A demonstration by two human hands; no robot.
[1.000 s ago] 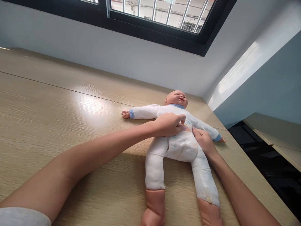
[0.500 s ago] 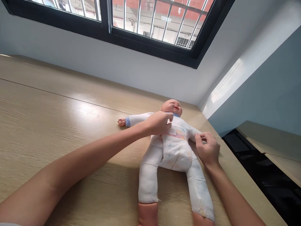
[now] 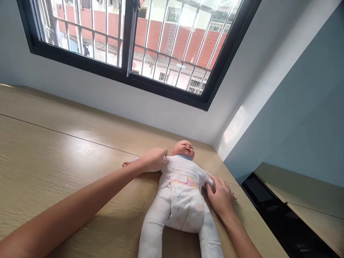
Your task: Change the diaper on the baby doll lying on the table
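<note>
Left hand (image 3: 156, 159) and right hand (image 3: 221, 197) moved from diaper (image 3: 187, 211) waist to doll (image 3: 183, 169) upper-body sides | left: diaper's 11 o'clock, fingers curled, grip unclear | right: 2 o'clock, gripping sleeve (image 3: 204, 175) | doll supine on table (image 3: 67, 172), frame's 6 o'clock | we judge work shifted off diaper

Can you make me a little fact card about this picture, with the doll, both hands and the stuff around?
Doll: one baby doll, lying on its back
Outfit: white clothes with a blue collar, plus a patterned diaper
Left hand: left hand at the doll's shoulder
Right hand: right hand on the doll's other arm
Grip: can't tell how tightly
Feet: out of the picture
Surface: wooden tabletop
Behind: dark-framed window
</note>
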